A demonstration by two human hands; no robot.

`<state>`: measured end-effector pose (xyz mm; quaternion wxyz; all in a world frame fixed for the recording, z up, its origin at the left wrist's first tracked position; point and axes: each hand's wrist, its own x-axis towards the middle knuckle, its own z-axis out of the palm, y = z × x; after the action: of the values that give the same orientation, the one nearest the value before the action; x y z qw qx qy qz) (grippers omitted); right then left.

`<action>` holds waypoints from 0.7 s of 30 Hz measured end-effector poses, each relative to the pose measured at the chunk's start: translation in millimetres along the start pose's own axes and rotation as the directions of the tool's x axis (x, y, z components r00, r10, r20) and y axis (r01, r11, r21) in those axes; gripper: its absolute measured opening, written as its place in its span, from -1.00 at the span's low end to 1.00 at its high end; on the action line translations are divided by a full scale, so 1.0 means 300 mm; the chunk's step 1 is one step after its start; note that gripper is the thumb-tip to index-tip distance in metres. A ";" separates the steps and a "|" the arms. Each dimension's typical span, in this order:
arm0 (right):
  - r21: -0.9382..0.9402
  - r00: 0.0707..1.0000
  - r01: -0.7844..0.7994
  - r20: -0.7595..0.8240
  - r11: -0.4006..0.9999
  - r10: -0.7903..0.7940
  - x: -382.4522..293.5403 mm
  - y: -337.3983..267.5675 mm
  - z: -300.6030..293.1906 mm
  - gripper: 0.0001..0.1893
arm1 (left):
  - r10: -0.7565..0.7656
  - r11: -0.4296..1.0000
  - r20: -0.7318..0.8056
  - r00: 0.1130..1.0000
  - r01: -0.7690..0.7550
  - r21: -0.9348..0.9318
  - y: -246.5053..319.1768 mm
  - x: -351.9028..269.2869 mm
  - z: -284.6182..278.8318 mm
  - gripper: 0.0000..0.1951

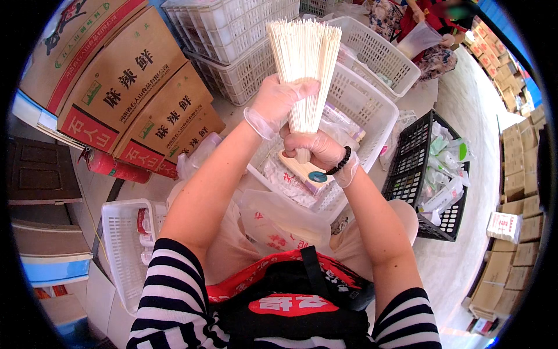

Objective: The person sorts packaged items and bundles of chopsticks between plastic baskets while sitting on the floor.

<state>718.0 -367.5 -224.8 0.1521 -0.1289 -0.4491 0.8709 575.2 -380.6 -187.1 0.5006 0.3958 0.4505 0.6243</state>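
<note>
A fanned bundle of thin pale sticks (305,56), either skewers or dried noodles, stands upright in front of me. My left hand (279,98), in a clear plastic glove, wraps the bundle's middle with the thumb across it. Lower down, my gloved right hand (316,146) grips the narrow end, whose tip pokes out below the fingers. Beneath that hand, in a white plastic basket (379,126), are wrapped packs with red print (287,185) and a pale piece with a teal disc (317,176). Across my lap lies a translucent plastic bag (279,213) with red writing.
Cardboard cartons (126,65) are stacked at left above a red fire extinguisher (117,168). White crates (218,30) stand behind. A black crate (405,174) of plastic packaging sits right, a small white basket (124,248) left. At upper right another person (412,26) holds a bag.
</note>
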 end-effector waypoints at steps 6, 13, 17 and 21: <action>0.014 1.000 -0.001 0.002 1.000 0.001 0.002 0.006 -0.008 -0.72 | -0.003 1.000 0.068 0.998 0.004 -0.013 -0.009 0.007 -0.010 -0.61; 0.061 1.000 0.008 0.021 0.998 -0.009 0.002 0.019 -0.019 -0.68 | 0.017 1.000 0.100 0.995 -0.018 0.009 -0.016 0.014 -0.012 -0.61; 0.057 1.000 -0.002 -0.001 0.998 0.002 -0.002 0.008 0.007 -0.73 | 0.037 0.999 0.121 0.992 -0.038 0.001 -0.015 0.011 -0.020 -0.61; 0.049 1.000 -0.006 -0.018 0.999 0.007 -0.010 0.000 0.019 -0.76 | 0.053 0.998 0.129 0.990 -0.058 0.035 -0.013 0.010 -0.020 -0.61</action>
<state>718.7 -372.9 -221.3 0.1564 -0.1348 -0.4257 0.8810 570.0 -378.4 -192.3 0.5032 0.4569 0.4182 0.6026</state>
